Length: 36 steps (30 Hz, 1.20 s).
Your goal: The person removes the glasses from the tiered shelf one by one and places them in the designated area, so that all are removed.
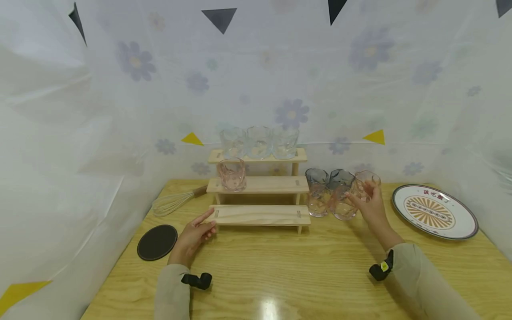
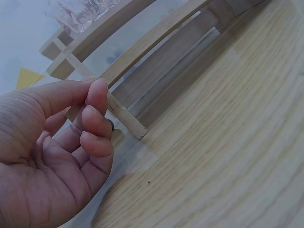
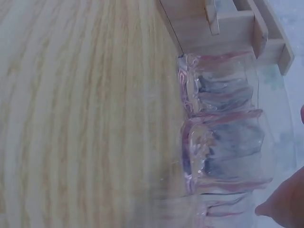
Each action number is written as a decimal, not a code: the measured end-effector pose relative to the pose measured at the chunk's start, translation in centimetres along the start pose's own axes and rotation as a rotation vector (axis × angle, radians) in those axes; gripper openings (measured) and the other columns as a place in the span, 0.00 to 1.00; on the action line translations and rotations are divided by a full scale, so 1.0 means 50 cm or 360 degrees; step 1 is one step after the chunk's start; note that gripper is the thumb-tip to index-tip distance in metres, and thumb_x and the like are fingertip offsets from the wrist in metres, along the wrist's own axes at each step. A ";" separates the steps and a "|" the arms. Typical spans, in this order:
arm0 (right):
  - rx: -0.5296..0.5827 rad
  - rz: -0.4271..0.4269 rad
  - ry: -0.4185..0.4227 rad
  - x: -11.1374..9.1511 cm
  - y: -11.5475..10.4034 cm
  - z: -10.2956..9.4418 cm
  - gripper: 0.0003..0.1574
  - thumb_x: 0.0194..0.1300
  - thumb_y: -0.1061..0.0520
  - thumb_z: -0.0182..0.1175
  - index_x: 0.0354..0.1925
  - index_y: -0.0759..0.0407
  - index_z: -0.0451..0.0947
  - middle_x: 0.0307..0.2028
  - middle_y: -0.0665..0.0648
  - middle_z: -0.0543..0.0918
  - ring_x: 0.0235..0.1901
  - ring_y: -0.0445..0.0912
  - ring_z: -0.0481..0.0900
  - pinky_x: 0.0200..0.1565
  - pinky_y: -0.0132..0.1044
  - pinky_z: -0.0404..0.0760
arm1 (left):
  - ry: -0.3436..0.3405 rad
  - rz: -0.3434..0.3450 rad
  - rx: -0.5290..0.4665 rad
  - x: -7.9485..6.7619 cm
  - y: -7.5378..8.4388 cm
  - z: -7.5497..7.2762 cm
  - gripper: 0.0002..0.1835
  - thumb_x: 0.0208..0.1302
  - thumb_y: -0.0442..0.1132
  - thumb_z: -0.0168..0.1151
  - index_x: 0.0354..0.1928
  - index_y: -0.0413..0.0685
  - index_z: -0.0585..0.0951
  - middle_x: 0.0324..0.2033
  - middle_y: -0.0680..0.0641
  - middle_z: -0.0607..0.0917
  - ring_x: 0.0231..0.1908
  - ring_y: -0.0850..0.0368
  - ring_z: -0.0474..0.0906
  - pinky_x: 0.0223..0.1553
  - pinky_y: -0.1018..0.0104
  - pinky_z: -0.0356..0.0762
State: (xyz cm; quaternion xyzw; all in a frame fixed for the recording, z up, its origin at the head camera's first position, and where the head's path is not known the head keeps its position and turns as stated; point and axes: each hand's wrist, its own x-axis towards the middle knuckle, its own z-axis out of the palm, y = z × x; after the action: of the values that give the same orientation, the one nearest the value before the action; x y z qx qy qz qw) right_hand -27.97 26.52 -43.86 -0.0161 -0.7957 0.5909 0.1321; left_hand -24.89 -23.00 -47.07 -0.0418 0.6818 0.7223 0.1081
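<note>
In the head view, a three-tier wooden rack (image 1: 260,214) stands on the table. My left hand (image 1: 194,235) pinches the left end of its lowest shelf between thumb and fingers, while the other fingers curl loosely, as the left wrist view shows. Beside the rack's right end is a cluster of pink glasses (image 1: 318,202) and dark blue-grey glasses (image 1: 317,175). My right hand (image 1: 372,204) is at the right side of this cluster. Its thumb and fingers are spread apart over the pink glasses, one fingertip right at the rim of the rightmost pink glass (image 1: 366,176).
Three clear glasses (image 1: 259,142) line the top shelf, and one pink glass (image 1: 233,174) sits at the left of the middle shelf. A whisk (image 1: 176,203) and a round black coaster (image 1: 158,242) lie left. At the right lies a patterned plate (image 1: 404,195).
</note>
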 end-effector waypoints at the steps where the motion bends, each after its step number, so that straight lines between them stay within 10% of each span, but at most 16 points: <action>1: -0.0006 -0.0046 0.0013 0.000 -0.004 0.001 0.53 0.63 0.50 0.63 0.71 0.65 0.43 0.69 0.69 0.50 0.69 0.62 0.47 0.68 0.55 0.44 | -0.0002 -0.0001 0.0000 0.000 0.000 0.000 0.30 0.66 0.36 0.59 0.69 0.54 0.65 0.22 0.55 0.82 0.22 0.64 0.72 0.26 0.74 0.70; 12: -0.0010 -0.0348 0.0001 0.005 -0.069 0.055 0.48 0.61 0.55 0.65 0.69 0.68 0.49 0.67 0.68 0.54 0.68 0.60 0.51 0.68 0.54 0.47 | -0.0001 -0.0010 -0.0023 0.004 0.000 -0.002 0.30 0.66 0.36 0.59 0.69 0.54 0.66 0.22 0.54 0.82 0.22 0.64 0.72 0.26 0.74 0.70; 36: 0.0257 -0.0393 -0.0469 -0.032 -0.212 0.317 0.46 0.60 0.57 0.66 0.68 0.65 0.53 0.67 0.64 0.56 0.69 0.51 0.52 0.69 0.42 0.50 | -0.0014 -0.0020 -0.0023 0.008 -0.001 -0.005 0.30 0.65 0.37 0.60 0.69 0.56 0.66 0.22 0.54 0.83 0.23 0.64 0.72 0.26 0.74 0.70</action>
State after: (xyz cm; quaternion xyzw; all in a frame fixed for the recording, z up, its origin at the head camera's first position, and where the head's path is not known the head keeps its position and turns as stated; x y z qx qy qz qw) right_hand -28.69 8.21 -38.38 0.1788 -0.7523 0.6282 0.0865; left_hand -25.31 -23.20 -47.23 -0.0436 0.6757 0.7268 0.1153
